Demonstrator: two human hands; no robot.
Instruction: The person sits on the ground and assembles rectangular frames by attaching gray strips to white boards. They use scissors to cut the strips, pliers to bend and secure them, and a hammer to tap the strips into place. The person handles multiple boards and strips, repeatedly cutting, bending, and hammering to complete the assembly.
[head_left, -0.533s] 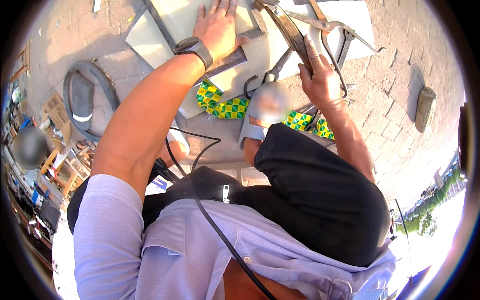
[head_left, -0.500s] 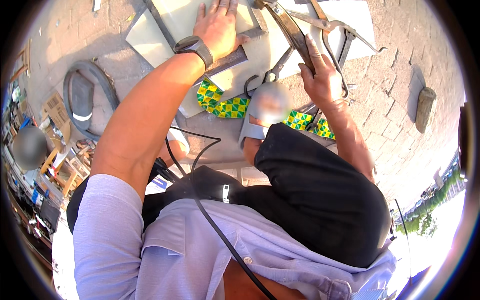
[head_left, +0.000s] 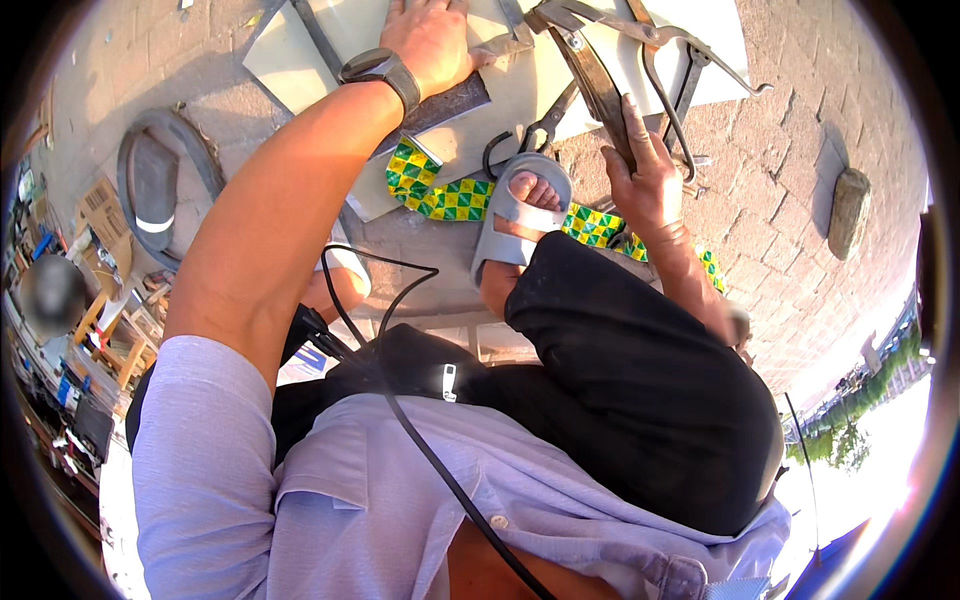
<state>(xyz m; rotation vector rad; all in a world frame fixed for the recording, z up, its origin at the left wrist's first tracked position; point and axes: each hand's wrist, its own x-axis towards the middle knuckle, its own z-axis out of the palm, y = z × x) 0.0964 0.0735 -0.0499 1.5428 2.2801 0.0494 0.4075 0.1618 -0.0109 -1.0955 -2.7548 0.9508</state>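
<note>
A person sits low over brick paving (head_left: 800,170), seen from their own head looking down. Their left hand (head_left: 432,40) lies flat, palm down, fingers together and stretched forward, pressing on a pale sheet-metal panel (head_left: 520,95) that rests on the ground ahead. A dark wristwatch (head_left: 380,70) sits on that wrist.

The right hand (head_left: 645,180) is wrapped around the lower handle of large metal shears (head_left: 600,75), fingers curled and clamped on it. The shears' long axis runs diagonally, from the hand up and to the left toward the top edge, with the head over the panel near the left hand's fingertips. The second handle (head_left: 700,55) splays out to the right, so the handles stand apart.

A foot in a grey sandal (head_left: 515,215) rests at the panel's near edge, on a strip of green and yellow checkered material (head_left: 450,195). Dark pliers (head_left: 535,130) lie on the panel just above the sandal.

To the right of the shears the paving is open as far as a lone stone (head_left: 848,210). To the left lies a grey tyre (head_left: 155,185), well apart from the panel.
</note>
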